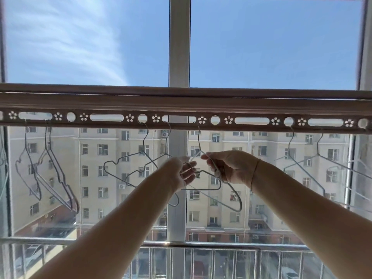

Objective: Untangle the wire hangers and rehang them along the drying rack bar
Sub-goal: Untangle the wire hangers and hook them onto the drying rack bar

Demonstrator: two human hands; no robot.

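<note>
Wire hangers [141, 170] dangle crossed from the middle of the drying rack bar [181, 105]; right hand [231, 168] pinches one's shoulder wire, left hand [179, 174] reaches in, grip unclear. Looks light, springy and snag-prone, so hold near the neck

Below the drying rack bar [181, 109], the left forearm [112, 228] and the right forearm [302, 208] show bare along their whole visible length, each broad at the bottom edge of the view and narrowing toward the wrist nearer the bar. The left hand [181, 174] and the right hand [231, 168], just under the bar's middle, are bare too and lie in shade. A thin band [255, 174] circles the right wrist; whether it is thread or bracelet cannot be told.
</note>
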